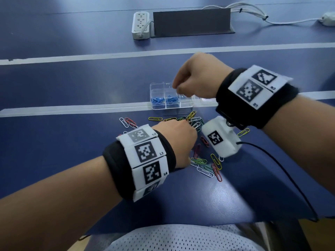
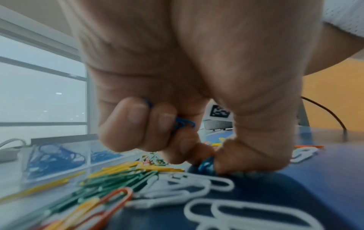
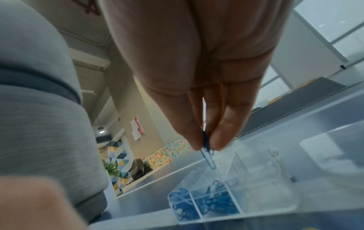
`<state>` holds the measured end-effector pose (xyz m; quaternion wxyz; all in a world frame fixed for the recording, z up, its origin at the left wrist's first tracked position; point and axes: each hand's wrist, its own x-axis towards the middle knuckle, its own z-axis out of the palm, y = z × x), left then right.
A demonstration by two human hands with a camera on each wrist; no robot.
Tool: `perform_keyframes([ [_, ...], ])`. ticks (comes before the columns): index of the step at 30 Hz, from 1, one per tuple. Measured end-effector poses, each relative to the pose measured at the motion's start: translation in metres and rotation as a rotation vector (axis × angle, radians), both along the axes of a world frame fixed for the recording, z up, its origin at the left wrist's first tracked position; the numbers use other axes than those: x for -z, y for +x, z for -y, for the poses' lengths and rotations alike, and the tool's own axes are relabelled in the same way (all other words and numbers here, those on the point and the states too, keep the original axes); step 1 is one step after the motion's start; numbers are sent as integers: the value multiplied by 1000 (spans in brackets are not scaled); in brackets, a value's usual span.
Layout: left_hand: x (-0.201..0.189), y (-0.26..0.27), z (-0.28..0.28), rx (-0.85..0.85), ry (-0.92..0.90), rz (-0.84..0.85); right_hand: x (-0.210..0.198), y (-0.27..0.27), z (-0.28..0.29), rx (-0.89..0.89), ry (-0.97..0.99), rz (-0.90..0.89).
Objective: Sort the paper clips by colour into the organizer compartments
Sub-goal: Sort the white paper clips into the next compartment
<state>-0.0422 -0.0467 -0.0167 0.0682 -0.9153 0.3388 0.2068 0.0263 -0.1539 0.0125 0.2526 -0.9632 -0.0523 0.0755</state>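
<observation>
A clear organizer (image 1: 186, 105) (image 3: 285, 202) stands on the blue table, two of its near compartments holding blue clips (image 1: 157, 100) (image 3: 214, 200). My right hand (image 1: 181, 91) (image 3: 205, 147) hovers over it and pinches a blue clip (image 3: 207, 157) that hangs from thumb and fingertips. Down at the mixed pile of clips (image 1: 199, 160) (image 2: 122, 175), my left hand (image 1: 188, 124) (image 2: 211, 161) pinches a blue clip (image 2: 205, 165) lying on the table. Its curled fingers keep more blue clips (image 2: 183, 123) in the palm.
Yellow, green, white and red clips lie scattered between the organizer and the table's near edge. A white camera module (image 1: 220, 137) with a black cable hangs under the right wrist. A power strip (image 1: 141, 24) and a dark panel (image 1: 192, 21) stand far back.
</observation>
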Motion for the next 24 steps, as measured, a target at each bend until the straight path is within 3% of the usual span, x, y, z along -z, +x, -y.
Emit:
perform_keyframes([
  [5, -4, 17, -16, -98, -142, -60, 2, 14, -9, 35, 74, -69],
  [11, -22, 63, -29, -236, -315, 58, 4, 19, -5, 22, 1, -72],
  [16, -24, 93, -16, -228, -327, 132, 9, 17, 10, 99, 134, -83],
  [24, -18, 103, 0, -176, -244, 136, 10, -5, 30, 80, 81, 8],
])
